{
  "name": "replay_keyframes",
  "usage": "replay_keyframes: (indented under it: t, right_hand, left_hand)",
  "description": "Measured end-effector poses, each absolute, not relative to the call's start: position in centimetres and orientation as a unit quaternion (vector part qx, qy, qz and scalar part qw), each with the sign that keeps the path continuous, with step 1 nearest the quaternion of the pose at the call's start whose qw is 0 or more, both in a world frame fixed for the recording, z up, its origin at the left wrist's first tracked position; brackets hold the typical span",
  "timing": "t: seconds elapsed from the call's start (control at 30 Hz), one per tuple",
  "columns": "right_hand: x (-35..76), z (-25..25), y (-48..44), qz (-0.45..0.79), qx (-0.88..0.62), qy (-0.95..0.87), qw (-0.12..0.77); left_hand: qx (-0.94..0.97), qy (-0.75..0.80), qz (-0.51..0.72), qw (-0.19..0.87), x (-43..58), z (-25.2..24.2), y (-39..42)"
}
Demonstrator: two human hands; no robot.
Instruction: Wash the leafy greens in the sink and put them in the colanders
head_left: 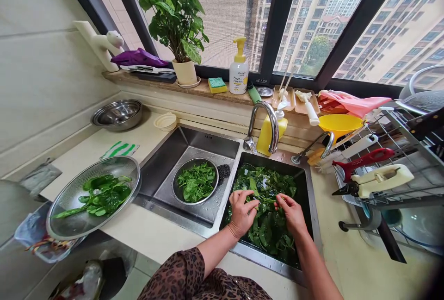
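Over the right sink basin [236, 247], my left hand [243, 211] and my right hand [290, 212] face each other, a small gap apart. A stem of leafy greens [266, 199] spans that gap. My right thumb and fingertips pinch one end of it. The fingers of my left hand curl closed around its other end, partly hiding it. Beneath both hands, loose dark green leaves [267, 235] float in water in the basin. In the left basin, a round metal bowl [174, 188] holds picked greens [197, 181].
A metal colander [136, 189] with leaves sits at the counter's left edge. Stacked steel bowls [118, 114] stand behind it. The faucet [265, 115] arches over the right basin's back. A dish rack [373, 170] with scissors and a peeler is at right. A potted plant [185, 72] stands on the sill.
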State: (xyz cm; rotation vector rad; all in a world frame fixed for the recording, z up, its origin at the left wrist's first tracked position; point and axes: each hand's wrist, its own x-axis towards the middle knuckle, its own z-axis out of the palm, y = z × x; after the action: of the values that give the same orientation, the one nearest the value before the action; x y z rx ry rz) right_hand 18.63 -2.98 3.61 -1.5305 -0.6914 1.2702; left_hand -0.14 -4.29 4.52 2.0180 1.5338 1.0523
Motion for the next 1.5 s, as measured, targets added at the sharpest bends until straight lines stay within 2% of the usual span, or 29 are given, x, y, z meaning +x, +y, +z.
replay_keyframes:
  t: [0.4,0.63,0.73,0.97,1.07,1.23,1.33,1.5]
  right_hand:
    - [14.3,5.3,-4.2,0.59,-0.569,-0.343,0.458]
    - [15.8,5.7,-3.9,0.559,-0.561,-0.48,0.377]
    - [16.4,6.1,-3.8,0.505,-0.563,-0.564,0.331]
    - [16.2,7.8,-3.8,0.268,-0.584,-0.748,0.167]
    - [15.6,7.4,-4.0,0.262,-0.582,-0.742,0.206]
    - [15.1,5.0,-4.0,0.399,-0.595,-0.613,0.332]
    - [15.1,4.2,-3.8,0.422,-0.609,-0.575,0.347]
    - [13.7,4.6,-3.6,0.374,-0.615,-0.607,0.335]
  left_hand:
    - [0.778,0.537,0.284,0.161,0.2,4.9,-4.7]
    - [0.823,0.489,0.223,0.183,0.4,3.9,-4.5]
    - [0.837,0.477,0.2,0.18,0.4,3.7,-4.5]
    - [0.833,0.482,0.217,0.165,0.3,3.9,-4.4]
    - [0.804,0.513,0.246,0.172,0.3,3.8,-4.2]
    - [0.756,0.542,0.29,0.223,0.5,3.3,-3.7]
    - [0.717,0.545,0.322,0.292,0.6,2.9,-3.2]
    - [0.608,0.538,0.388,0.436,0.6,1.7,-2.7]
